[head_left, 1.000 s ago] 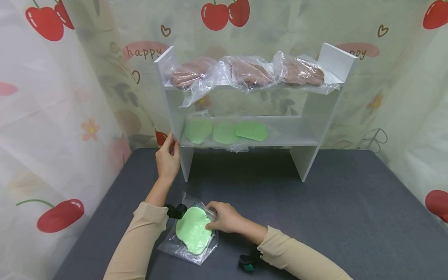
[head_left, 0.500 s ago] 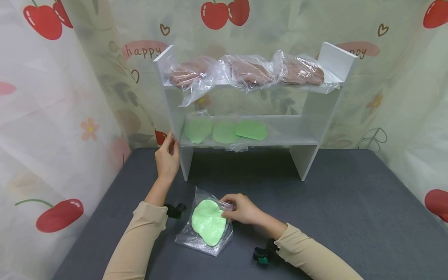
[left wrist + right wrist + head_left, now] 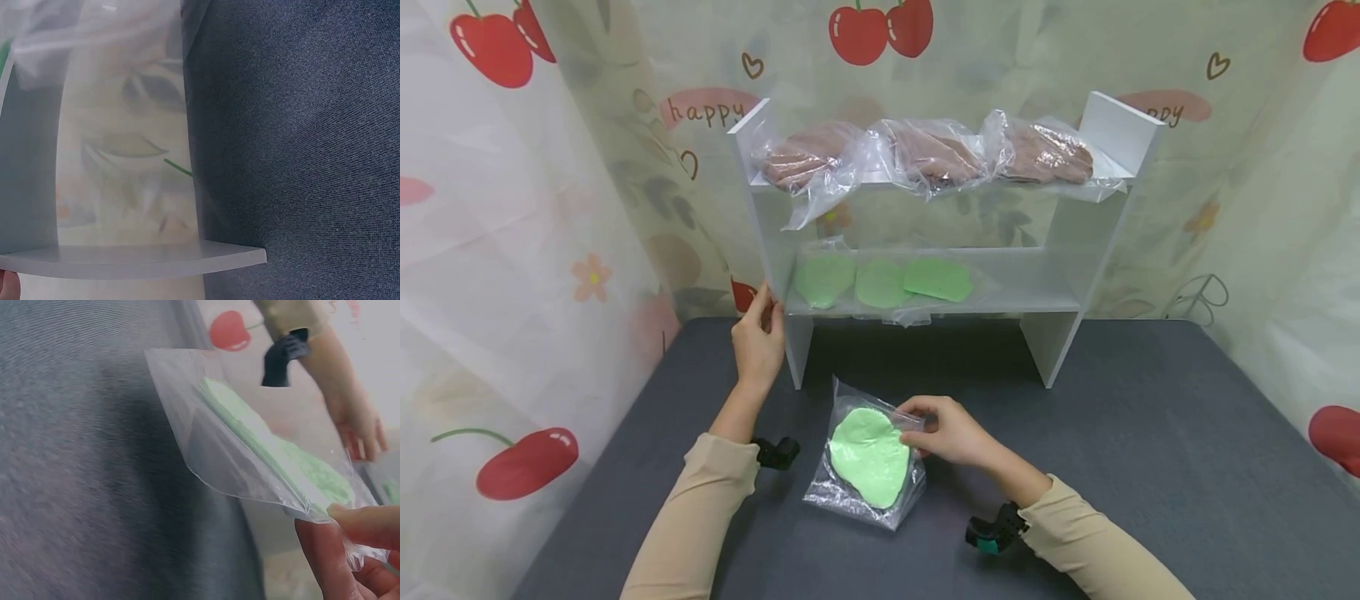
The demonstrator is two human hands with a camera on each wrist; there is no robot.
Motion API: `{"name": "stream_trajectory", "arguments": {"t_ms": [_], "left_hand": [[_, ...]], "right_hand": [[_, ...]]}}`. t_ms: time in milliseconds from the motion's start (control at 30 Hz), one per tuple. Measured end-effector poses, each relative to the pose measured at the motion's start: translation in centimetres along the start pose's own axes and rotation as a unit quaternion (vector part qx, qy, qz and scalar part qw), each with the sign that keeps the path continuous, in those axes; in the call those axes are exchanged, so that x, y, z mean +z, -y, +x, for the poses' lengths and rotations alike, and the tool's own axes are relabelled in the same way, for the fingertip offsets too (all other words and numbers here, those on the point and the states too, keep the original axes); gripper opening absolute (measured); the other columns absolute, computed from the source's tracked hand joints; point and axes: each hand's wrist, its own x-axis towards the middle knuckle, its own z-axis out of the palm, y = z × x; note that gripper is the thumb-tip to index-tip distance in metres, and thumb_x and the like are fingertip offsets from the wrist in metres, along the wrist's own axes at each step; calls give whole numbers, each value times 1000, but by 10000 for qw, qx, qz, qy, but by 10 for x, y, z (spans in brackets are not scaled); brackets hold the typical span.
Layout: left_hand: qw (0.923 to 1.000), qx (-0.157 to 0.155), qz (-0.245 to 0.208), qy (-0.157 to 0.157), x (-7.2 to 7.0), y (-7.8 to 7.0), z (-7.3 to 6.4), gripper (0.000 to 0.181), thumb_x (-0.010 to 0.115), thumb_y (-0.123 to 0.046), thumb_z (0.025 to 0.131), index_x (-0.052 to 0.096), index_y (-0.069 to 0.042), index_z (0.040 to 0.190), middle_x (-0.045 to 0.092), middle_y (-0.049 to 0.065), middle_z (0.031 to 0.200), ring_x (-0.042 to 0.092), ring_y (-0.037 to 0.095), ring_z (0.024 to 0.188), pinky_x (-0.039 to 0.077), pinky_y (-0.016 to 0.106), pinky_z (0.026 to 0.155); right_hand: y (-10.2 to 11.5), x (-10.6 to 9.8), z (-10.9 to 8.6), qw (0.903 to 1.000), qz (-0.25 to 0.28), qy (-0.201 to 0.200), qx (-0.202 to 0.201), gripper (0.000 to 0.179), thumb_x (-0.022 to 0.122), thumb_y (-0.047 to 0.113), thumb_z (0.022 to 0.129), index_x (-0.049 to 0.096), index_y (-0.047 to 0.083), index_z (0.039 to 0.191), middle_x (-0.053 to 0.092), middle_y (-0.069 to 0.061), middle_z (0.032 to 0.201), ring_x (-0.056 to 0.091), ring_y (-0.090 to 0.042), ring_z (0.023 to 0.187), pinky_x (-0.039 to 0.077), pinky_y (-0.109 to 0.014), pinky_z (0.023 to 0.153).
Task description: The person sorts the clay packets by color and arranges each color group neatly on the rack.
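Note:
My right hand [image 3: 951, 429] pinches the right edge of a clear plastic bag [image 3: 846, 498] between thumb and fingers. Inside it lies a flat, light green slab [image 3: 871, 457] with a wavy outline. In the right wrist view the bag [image 3: 206, 447] tilts above the dark table, the slab [image 3: 262, 444] seen nearly edge-on. My left hand [image 3: 758, 342] holds the left side panel of a white two-tier shelf [image 3: 1037, 279], fingertips at its front edge. The left wrist view shows the panel [image 3: 144, 265], with just a fingertip [image 3: 9, 286] in the corner.
Three bagged green slabs [image 3: 880, 283] lie on the left and middle of the lower tier. Three bagged brown pieces [image 3: 925, 154] line the upper tier. The shelf stands at the back of a dark table [image 3: 1135, 433], before a cherry-print curtain [image 3: 1262, 208].
My right hand has carried the bagged green slab rightward and slightly toward the shelf, away from the left forearm. The left hand has stayed at the shelf panel.

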Motion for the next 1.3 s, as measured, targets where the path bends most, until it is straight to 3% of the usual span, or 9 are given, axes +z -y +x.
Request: {"name": "stream_trajectory", "arguments": {"t_ms": [133,367,833,1300], "left_hand": [[10000,7,11,-8,0,1,0,45,54,-4,93,49,-10,137,61,21,123,63,32,107,55,45,84],[10000,-8,-9,-13,0,1,0,45,54,-4,93,49,-11,137,61,20,123,63,32,108,54,45,85],[10000,9,19,-22,0,3,1,43,54,-6,93,50,-11,136,62,20,121,64,31,106,55,44,84],[9999,-100,31,-8,1,3,1,44,54,-7,94,49,-12,137,60,17,126,64,30,108,55,41,85]], "right_hand": [[7,-10,-4,9999,65,-65,-109,28,65,5,86,61,-2,112,62,-22,98,60,-8,60,57,-37,58],[25,-27,-12,9992,29,-254,-306,30,66,8,85,61,-1,113,61,-21,99,61,-13,57,54,-26,54],[47,-56,-24,9963,217,-795,-263,30,66,8,85,60,-1,113,60,-19,100,60,-9,58,55,-27,58],[57,-81,-30,9903,445,-1229,-479,33,65,4,85,56,-7,115,62,7,89,64,-6,65,57,-26,64]]}}
